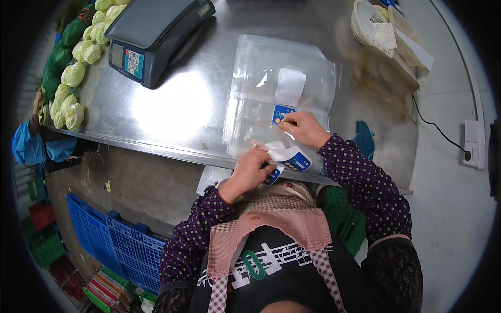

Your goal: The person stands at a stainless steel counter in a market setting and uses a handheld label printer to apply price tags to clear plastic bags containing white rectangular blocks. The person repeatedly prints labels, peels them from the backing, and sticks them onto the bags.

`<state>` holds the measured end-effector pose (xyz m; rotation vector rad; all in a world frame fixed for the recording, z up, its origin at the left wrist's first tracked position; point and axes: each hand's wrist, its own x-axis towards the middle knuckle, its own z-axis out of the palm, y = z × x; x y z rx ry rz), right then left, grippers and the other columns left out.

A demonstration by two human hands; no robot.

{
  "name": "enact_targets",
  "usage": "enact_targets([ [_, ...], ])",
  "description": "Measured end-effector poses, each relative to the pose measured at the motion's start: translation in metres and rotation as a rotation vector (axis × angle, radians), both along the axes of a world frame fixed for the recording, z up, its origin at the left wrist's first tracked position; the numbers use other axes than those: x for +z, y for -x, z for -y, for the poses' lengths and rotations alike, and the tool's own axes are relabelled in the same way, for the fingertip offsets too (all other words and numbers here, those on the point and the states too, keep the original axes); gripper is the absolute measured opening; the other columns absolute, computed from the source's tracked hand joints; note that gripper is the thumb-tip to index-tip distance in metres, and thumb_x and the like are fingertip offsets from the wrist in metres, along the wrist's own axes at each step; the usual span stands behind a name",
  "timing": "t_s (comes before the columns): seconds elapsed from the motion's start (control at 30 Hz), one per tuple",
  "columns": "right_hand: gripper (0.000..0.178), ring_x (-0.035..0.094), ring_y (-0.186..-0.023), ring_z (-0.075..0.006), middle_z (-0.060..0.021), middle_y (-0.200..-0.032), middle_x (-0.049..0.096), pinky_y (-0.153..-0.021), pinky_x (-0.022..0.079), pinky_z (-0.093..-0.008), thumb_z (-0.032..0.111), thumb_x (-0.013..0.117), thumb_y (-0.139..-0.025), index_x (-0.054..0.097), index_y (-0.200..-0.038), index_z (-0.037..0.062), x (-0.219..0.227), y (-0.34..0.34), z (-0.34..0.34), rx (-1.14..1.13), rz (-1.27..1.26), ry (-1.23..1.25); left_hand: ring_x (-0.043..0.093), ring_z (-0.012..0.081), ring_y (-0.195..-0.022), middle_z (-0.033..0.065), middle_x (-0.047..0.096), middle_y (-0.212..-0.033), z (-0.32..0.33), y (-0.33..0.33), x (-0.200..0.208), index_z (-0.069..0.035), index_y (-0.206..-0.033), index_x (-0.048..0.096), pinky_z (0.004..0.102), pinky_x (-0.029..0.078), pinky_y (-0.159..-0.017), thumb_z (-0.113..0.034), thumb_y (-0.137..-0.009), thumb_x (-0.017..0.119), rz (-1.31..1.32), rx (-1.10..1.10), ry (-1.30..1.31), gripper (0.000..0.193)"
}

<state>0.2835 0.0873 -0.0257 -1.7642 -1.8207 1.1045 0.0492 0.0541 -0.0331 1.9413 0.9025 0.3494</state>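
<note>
Blue label against right hand, on its left

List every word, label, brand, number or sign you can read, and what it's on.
I don't copy wording or numbers; print appears here:
Keypad of the grey scale: digits.
Blue label at the right hand: white print, smaller parts unreadable.
Label strip at the left hand: print on its blue end, too small.
Black shirt: large white and green lettering.
</note>
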Motion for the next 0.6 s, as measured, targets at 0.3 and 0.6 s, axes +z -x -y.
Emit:
enact_targets([
  [0.3,0.021,0.063,-0.067,-0.0191,-0.0116,-0.076,0.068,-0.064,0.051,-0.0326,0.02,0.07,-0.086,0.069,-0.09,0.0001,0.118,-0.038,-0.064,-0.352,-0.027,-0.611,0.059,0.0383,-0.088,0.0179,0.063,-0.086,0.001,0.001,0.002,-0.001,-0.081,0.062,0.0464,0.047,-0.076,-0.018,-0.084,0.068,0.002,0.157,0.129,0.019],
  [0.6,0.025,0.061,-0.074,-0.0084,-0.0058,-0.082,0.07,-0.068,0.05,-0.0254,0.016,0.078,-0.082,0.07,-0.098,-0.0016,0.039,0.006,0.032,-0.143,-0.456,0.225,0.062,0.0289,-0.086,0.0146,0.066,-0.09,-0.001,-0.006,0.009,-0.001,-0.093,0.069,0.0405,0.048,-0.075,-0.016,-0.082,0.073,0.239,0.259,-0.09,0.019],
])
